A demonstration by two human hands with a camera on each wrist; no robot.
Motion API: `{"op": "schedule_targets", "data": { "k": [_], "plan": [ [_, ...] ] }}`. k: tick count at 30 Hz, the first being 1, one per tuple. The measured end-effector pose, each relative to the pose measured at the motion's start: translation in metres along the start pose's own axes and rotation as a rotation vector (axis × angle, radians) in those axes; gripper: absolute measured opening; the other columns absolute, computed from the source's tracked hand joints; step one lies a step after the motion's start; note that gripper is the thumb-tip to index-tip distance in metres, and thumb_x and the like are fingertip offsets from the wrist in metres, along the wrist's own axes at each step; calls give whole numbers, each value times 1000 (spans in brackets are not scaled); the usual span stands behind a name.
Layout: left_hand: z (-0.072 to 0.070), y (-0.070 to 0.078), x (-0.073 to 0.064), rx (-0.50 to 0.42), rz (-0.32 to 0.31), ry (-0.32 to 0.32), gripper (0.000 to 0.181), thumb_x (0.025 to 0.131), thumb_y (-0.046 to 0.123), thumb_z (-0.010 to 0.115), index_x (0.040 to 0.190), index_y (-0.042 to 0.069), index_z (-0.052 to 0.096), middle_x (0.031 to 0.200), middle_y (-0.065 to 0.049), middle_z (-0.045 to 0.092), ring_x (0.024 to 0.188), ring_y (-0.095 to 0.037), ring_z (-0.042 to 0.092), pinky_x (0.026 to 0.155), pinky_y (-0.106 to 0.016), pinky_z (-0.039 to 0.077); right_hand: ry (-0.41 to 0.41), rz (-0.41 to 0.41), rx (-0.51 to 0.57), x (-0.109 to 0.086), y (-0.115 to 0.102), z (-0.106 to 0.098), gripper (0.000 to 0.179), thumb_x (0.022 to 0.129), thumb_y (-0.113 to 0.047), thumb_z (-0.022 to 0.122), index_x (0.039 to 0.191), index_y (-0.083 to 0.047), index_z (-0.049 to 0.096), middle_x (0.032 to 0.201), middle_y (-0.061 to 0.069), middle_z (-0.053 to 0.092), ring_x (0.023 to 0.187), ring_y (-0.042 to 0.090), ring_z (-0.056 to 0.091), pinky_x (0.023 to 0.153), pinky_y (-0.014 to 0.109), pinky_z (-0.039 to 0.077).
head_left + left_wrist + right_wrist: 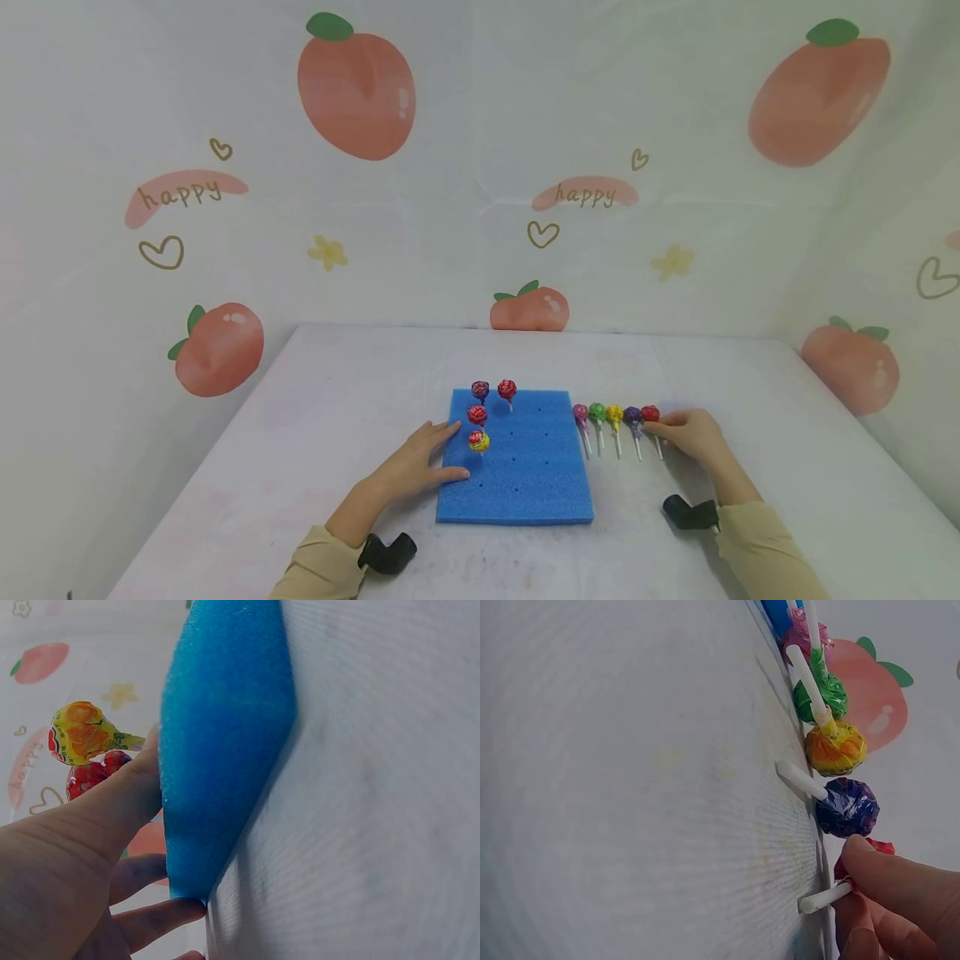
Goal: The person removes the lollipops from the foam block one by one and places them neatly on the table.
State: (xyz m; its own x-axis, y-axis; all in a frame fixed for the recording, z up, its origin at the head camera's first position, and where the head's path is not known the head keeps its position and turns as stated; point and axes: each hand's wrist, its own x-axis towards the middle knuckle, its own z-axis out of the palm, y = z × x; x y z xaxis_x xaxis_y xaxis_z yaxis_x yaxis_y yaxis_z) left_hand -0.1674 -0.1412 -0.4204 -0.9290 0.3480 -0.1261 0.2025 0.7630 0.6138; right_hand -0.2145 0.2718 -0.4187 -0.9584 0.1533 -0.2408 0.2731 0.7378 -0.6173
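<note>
A blue foam board (525, 492) with small holes lies on the table. Several wrapped lollipops stand upright in its far left part, among them a yellow-and-red lollipop (478, 441) and a red lollipop (507, 389). My left hand (416, 462) rests against the board's left edge, thumb and fingers spread; the left wrist view shows them touching the foam (217, 742). To the right of the board my right hand (693, 433) pinches a red-wrapped lollipop (825, 898) between thumb and fingers near the top of its stick. Part of its wrapped head is hidden behind the thumb.
Beside the pinched one lie a purple lollipop (633, 415), a yellow lollipop (615, 414), a green lollipop (597, 412) and a pink lollipop (581, 412) in a row, sticks toward me. A printed cloth (450, 233) hangs behind the white table (360, 358).
</note>
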Motion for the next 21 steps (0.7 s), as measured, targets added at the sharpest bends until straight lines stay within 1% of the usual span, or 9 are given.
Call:
{"op": "schedule_targets", "data": {
  "k": [10, 17, 21],
  "plan": [
    [0, -1, 1, 4, 4, 0, 77, 82, 44, 67, 144, 10, 36, 149, -19, 35, 142, -42, 19, 111, -62, 22, -3, 2, -2, 2, 0, 0, 43, 80, -35, 70, 94, 5, 66, 75, 6, 60, 72, 19, 50, 57, 25, 39],
    [1, 0, 1, 4, 0, 4, 77, 82, 44, 67, 144, 10, 36, 149, -18, 35, 142, -42, 20, 111, -62, 23, -7, 1, -6, 1, 0, 0, 44, 80, -35, 71, 95, 5, 66, 80, 11, 62, 75, 21, 51, 58, 25, 40],
    [1, 0, 1, 4, 2, 11, 77, 82, 44, 67, 143, 9, 37, 148, -19, 36, 142, -42, 20, 110, -62, 23, -4, 4, -9, 1, -1, 1, 45, 80, -35, 71, 96, 6, 65, 81, 12, 61, 75, 21, 51, 59, 25, 41]
  ]
}}
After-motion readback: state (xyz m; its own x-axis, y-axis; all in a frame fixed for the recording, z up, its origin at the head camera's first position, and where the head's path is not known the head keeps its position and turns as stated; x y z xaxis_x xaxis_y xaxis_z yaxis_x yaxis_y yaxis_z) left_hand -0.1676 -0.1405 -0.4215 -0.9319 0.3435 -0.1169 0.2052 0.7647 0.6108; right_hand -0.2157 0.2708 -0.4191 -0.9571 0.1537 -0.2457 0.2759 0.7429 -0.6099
